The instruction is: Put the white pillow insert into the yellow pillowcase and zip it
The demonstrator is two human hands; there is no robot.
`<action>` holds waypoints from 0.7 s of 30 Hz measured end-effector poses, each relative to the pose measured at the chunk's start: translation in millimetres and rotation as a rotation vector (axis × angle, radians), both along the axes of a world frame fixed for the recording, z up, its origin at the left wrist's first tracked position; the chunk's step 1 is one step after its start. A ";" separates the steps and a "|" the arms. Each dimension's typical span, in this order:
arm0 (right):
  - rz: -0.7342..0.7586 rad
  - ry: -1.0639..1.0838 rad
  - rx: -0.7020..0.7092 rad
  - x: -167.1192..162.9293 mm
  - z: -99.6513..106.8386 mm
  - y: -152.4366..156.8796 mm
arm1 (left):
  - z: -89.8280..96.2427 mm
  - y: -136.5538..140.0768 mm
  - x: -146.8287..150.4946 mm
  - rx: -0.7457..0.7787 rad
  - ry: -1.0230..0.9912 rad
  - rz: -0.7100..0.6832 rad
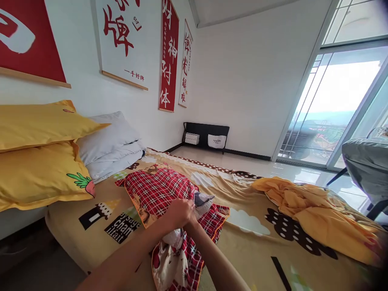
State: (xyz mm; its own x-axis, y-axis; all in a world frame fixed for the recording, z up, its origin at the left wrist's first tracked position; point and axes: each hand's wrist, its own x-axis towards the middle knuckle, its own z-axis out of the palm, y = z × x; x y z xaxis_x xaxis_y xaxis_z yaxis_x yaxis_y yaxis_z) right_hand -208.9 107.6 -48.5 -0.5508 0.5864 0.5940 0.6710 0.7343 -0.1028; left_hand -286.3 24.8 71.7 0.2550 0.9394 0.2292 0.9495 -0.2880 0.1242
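A red plaid pillowcase [160, 184] with orange edging lies spread on the bed before me, one part bulging. Its lower part trails toward me and shows a pale patterned side. Above it, my left hand [179, 212] is closed, with bunched cloth under its fingers. Pressed against it is my right hand [191, 217], also closed and partly hidden by the left. Bunched grey-white fabric [203, 203] sticks out past my knuckles, and more pale cloth shows below my wrists. Where one fabric ends and the other begins between the hands is hidden.
Yellow pillows [36, 173] and grey-white pillows [109, 137] are stacked at the left. A crumpled orange cloth [303, 202] lies right on the patterned bedsheet [242, 250]. Beyond are a black rack [206, 131], a grey-covered chair [363, 161] and a glass door [330, 105].
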 end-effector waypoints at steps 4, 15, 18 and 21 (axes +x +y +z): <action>0.137 -0.106 -0.016 27.4 15.3 -15.5 | 5.5 9.6 -25.3 -0.006 0.001 0.091; -0.109 -0.150 -0.078 89.1 10.4 -48.8 | 10.9 5.9 -42.4 -0.043 0.029 0.153; -0.223 -0.082 -0.229 72.7 14.4 -45.5 | 13.9 2.4 -34.3 -0.017 0.031 0.135; -0.170 -0.031 -0.330 49.7 24.6 -41.5 | 17.0 1.5 -26.2 0.024 0.024 0.117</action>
